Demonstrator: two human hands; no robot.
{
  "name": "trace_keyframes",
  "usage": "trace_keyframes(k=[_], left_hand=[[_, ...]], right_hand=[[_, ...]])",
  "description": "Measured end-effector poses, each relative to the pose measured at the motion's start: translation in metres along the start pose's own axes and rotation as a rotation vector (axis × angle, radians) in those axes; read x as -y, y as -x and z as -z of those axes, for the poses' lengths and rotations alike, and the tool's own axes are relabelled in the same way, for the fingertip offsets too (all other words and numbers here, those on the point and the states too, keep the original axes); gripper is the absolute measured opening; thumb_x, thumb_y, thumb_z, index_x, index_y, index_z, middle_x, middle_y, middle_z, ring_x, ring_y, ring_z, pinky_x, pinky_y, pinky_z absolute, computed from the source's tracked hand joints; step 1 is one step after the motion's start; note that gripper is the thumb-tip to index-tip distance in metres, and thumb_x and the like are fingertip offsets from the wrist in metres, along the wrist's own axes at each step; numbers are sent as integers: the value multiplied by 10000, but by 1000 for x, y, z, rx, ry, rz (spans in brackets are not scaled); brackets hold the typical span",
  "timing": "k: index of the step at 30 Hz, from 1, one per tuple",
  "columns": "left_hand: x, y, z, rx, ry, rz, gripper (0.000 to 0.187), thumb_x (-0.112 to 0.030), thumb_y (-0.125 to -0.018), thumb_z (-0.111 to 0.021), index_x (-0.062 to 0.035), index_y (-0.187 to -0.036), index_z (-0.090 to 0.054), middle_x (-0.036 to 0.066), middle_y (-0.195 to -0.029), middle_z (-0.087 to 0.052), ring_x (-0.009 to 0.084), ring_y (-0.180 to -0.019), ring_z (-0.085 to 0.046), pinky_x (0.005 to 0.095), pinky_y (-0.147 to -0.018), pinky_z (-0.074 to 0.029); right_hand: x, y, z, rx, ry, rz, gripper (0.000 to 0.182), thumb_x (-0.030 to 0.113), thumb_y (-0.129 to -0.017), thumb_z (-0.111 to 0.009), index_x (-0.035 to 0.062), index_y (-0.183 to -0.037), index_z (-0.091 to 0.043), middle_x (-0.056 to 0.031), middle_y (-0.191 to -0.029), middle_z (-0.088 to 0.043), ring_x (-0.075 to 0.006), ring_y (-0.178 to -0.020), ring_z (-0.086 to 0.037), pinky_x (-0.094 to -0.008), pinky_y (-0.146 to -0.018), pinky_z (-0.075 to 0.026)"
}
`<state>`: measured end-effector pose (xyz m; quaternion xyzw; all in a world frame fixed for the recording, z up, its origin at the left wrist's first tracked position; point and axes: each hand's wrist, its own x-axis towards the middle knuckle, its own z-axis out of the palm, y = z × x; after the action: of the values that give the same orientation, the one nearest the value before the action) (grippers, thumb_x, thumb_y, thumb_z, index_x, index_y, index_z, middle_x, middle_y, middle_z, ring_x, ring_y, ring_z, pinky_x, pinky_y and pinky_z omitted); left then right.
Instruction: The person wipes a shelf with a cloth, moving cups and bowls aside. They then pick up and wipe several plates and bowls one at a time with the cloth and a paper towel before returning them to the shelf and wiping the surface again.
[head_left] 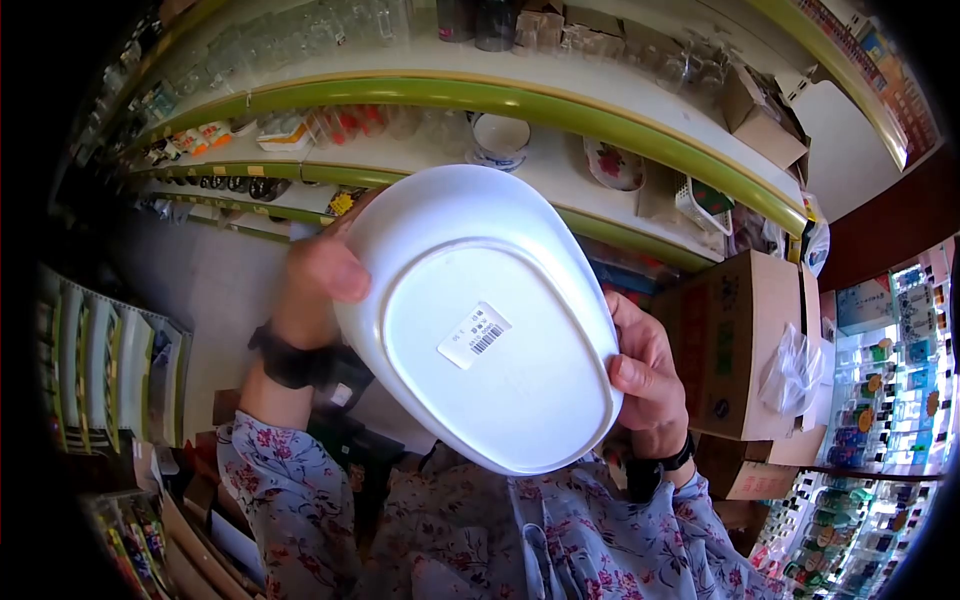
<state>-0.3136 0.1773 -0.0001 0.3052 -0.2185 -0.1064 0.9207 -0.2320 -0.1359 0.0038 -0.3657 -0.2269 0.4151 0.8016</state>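
A white oval dish [520, 390] is held up in front of me, its underside turned to my view. On its base is a white barcode label [475, 336], tilted. My left hand [335, 265] grips the dish at its left edge, thumb on the outer wall and the other fingers mostly hidden. At the lower right edge my right hand [648, 370] holds it, thumb over the base rim and fingers behind. Both wrists wear dark bands. The inside of the dish is hidden.
Shelves with green edges [480, 95] run across ahead, carrying glassware, a blue-and-white bowl [499, 141] and a floral dish [614, 164]. To the right stands a cardboard box [715, 345] with a clear plastic bag [792, 372]. More shelving [105, 370] is at the left.
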Motion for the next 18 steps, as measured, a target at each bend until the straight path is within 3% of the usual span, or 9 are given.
trace_keyframes(k=[2,4,6,7,8,9,10,14,18], left_hand=[[2,2,-11,-79,3,-51,777,-61,-648,-581,168,-1351,-342,349,-1271,-510,441,-1139,-567,495,-995,-466],[7,19,-6,-144,-3,-95,751,-63,-661,-559,164,-1347,-354,335,-1259,-527,440,-1130,-572,495,-994,-468],[35,97,29,-777,-924,-142,646,-262,-823,-587,106,-1328,-426,278,-1253,-554,406,-1098,-587,502,-976,-480],[48,92,15,-833,-1074,-144,668,-328,-825,-607,82,-1324,-436,244,-1270,-546,359,-1118,-572,468,-977,-468],[64,65,-9,-736,-1160,-183,693,-394,-827,-627,57,-1321,-446,209,-1287,-538,312,-1138,-557,433,-978,-456],[78,51,-25,-628,-1204,-192,719,-459,-829,-647,33,-1317,-456,175,-1304,-530,265,-1158,-542,398,-978,-444],[94,44,-38,-562,-1215,-166,747,-525,-831,-667,8,-1313,-466,140,-1320,-522,218,-1177,-527,364,-979,-432],[133,48,-54,-511,-1050,26,748,-525,-829,-664,7,-1315,-463,142,-1321,-521,221,-1179,-526,365,-981,-431],[143,50,-55,-475,-965,134,750,-525,-827,-661,6,-1317,-460,143,-1322,-519,225,-1181,-525,367,-983,-430]], right_hand=[[5,-1,5,-15,-28,-4,572,264,-768,-785,-40,-1174,-520,-105,-1071,-649,-153,-929,-650,-260,-842,-510],[4,-5,26,-49,-134,80,640,381,-819,-716,-40,-1249,-498,-142,-1116,-645,-225,-980,-654,-335,-877,-523],[16,0,24,-203,-483,141,613,424,-896,-605,-38,-1282,-486,-172,-1151,-634,-288,-1057,-627,-435,-940,-493],[22,-4,19,-174,-509,232,572,417,-926,-553,-29,-1280,-494,-178,-1165,-629,-311,-1088,-610,-472,-961,-472],[26,-9,17,-148,-535,323,537,411,-957,-501,-19,-1278,-502,-184,-1179,-623,-333,-1118,-593,-509,-983,-451],[19,-9,30,-312,-487,372,464,349,-969,-493,0,-1273,-511,-159,-1166,-634,-299,-1079,-618,-451,-953,-488],[23,-13,29,-274,-466,397,427,321,-964,-508,4,-1251,-529,-153,-1157,-639,-281,-1067,-625,-424,-937,-498],[54,-27,35,-246,-403,447,293,207,-904,-624,16,-1127,-618,-120,-1076,-674,-189,-980,-662,-309,-867,-536],[79,-38,26,-99,-308,378,295,219,-862,-694,-3,-1051,-652,-109,-931,-706,-163,-781,-697,-288,-746,-578]])
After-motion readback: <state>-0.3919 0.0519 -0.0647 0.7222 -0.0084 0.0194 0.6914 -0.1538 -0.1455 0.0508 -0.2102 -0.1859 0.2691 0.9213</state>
